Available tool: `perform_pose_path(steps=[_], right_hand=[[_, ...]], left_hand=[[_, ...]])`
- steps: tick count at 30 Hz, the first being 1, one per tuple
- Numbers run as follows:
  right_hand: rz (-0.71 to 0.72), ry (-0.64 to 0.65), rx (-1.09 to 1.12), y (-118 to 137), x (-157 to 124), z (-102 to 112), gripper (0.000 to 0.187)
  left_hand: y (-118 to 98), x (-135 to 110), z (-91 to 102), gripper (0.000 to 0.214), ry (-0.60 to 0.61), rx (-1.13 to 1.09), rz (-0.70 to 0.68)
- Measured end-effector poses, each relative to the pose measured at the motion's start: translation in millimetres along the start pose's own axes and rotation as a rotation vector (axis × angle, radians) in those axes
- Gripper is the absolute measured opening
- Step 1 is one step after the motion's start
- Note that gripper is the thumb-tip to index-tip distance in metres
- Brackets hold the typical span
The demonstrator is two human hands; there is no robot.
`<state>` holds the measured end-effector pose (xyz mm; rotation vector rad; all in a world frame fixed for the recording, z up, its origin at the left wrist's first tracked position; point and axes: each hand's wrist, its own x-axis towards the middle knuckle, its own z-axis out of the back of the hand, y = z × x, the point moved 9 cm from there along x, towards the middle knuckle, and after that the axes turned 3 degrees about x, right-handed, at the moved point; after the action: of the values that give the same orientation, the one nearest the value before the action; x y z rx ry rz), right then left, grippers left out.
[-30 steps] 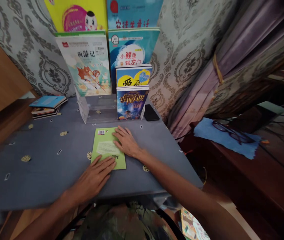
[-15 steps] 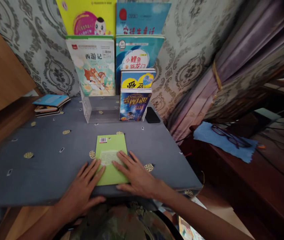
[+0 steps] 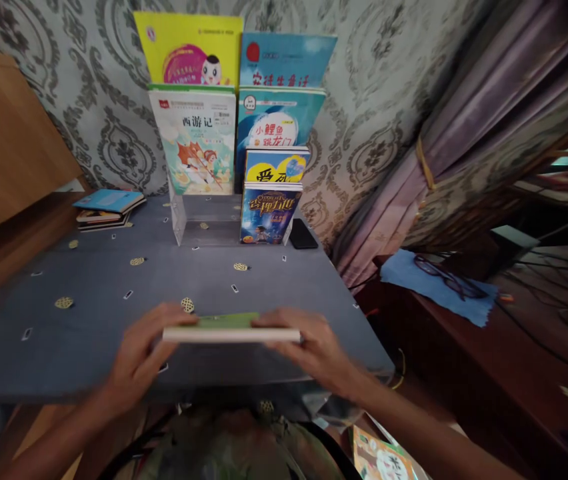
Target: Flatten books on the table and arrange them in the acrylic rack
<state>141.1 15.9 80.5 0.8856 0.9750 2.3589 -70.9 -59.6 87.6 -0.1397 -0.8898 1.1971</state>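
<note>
Holding green book, cover apparently mostly hidden

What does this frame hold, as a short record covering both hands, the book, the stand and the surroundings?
Left hand: grips one end of the green book
Right hand: grips the opposite end
Book pose: edge towards the camera, apparently above the tablecloth
Clear stand: holds upright books, a dark blue one lowest at right
Right of stand: black phone, lying flat
Far left: small book stack, blue on top
Side surface: glasses on blue cloth
</note>
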Motion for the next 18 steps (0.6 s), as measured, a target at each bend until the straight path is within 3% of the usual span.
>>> perform_pose_path(steps=[3, 6, 9, 13, 18], right_hand=[[-0.118, -0.17, 0.117, -19.2, 22.0, 1.6, 0.038], [-0.182, -0.252, 0.251, -44.2, 28.9, -12.7, 0.039], [-0.218, -0.269, 0.317, -60.1, 31.8, -20.0, 0.037], [-0.262, -0.296, 0.407, -75.0, 40.4, -18.0, 0.039], [-0.303, -0.249, 0.596, -97.8, 57.0, -27.0, 0.044]], left_hand=[[36.3, 23.2, -20.6, 0.049, -0.128, -0.232, 0.42], [62.1, 24.4, -58.4, 0.061, -0.166, -0.449, 0.664], [79.0, 18.6, -78.1, 0.062, -0.2, -0.533, 0.786], [91.9, 13.8, -78.5, 0.058, -0.3, -0.527, 0.921], [97.6, 25.7, -86.9, 0.059, -0.315, -0.687, 0.917]])
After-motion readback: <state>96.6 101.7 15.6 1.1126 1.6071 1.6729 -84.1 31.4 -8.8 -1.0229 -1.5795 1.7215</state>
